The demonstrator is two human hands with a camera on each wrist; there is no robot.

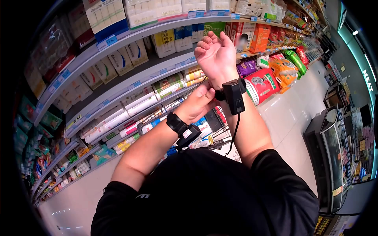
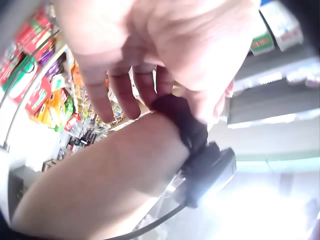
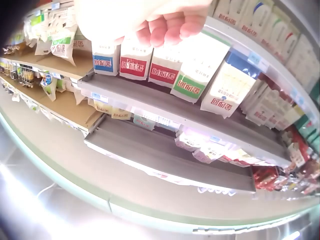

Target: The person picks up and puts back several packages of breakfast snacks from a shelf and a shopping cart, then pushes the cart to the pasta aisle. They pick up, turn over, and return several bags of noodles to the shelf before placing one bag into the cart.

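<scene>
Black shirt (image 1: 204,192), left fingers (image 2: 125,95) on strap (image 2: 177,117), shelves (image 3: 170,157), glossy floor (image 1: 285,122)

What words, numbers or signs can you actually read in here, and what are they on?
"MEAT": the wall sign at the far right.
"3.50": a blue price tag on the upper shelf edge; any symbol before it is unclear.
"鸡蛋": part of the yellow packet's lettering.
Too small, blurred or cut off: the other shelf packets, the black shirt's mark, and the sticker on the left wrist's box.
</scene>
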